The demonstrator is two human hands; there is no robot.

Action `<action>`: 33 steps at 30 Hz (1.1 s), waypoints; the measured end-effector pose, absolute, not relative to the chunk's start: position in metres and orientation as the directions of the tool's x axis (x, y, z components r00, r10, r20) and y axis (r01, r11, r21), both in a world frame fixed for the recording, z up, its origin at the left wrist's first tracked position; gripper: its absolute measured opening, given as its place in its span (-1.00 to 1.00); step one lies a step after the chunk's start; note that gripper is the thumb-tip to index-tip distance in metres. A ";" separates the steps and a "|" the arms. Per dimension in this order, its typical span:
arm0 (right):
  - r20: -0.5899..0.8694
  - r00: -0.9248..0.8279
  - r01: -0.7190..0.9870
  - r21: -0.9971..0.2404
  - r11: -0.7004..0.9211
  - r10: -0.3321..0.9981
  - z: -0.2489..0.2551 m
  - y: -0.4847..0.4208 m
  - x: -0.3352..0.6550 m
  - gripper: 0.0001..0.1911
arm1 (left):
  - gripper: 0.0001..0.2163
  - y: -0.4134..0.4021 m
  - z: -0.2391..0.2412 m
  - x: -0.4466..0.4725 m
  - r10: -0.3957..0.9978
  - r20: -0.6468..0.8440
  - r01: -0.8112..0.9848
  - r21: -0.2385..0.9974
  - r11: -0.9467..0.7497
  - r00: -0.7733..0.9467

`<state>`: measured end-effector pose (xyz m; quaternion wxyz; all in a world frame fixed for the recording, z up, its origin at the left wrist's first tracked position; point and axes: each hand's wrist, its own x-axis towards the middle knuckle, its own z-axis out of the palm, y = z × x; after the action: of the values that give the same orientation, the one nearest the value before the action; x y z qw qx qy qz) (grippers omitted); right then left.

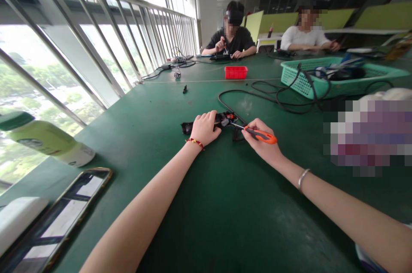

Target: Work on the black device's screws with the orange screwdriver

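Note:
A slim black corded device (186,127) lies on the green table in front of me, with red and dark inner parts showing at its right end. My left hand (205,128) is closed over its middle, holding it against the table and hiding part of it. In my right hand (261,139) is a screwdriver (264,136) with an orange and grey handle. Its thin metal shaft points left, and the tip is at the device's exposed end; whether it touches a screw I cannot make out. A black cable (225,92) curves away from that end.
A red bin (236,72) and a small black piece (184,89) lie ahead. To the right stands a teal basket (299,76) holding cables. A phone (77,213) and a green-capped bottle (48,140) are on the left, near a railing. Two people sit across the table.

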<state>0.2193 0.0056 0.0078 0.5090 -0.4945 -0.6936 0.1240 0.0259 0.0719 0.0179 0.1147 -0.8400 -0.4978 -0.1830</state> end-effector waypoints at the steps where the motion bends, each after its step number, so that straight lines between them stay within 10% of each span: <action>1: 0.579 -0.005 0.562 -0.673 0.481 0.815 0.008 0.006 0.220 -0.81 | -0.61 0.072 0.018 0.026 0.795 0.420 0.878 -0.011 -0.478 0.438; 10: 0.499 0.120 0.573 -0.741 0.351 0.858 0.003 0.007 0.220 -0.60 | -0.61 0.071 0.018 0.026 0.798 0.415 0.879 -0.007 -0.477 0.436; 33: 0.531 -0.039 0.424 -0.758 0.495 0.847 0.009 -0.002 0.216 -0.86 | -0.61 0.072 0.018 0.026 0.805 0.412 0.884 -0.005 -0.467 0.428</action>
<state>0.2160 -0.0022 0.0094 0.5189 -0.4594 -0.6915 0.2036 0.0262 0.0719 0.0183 0.1105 -0.8376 -0.5040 -0.1792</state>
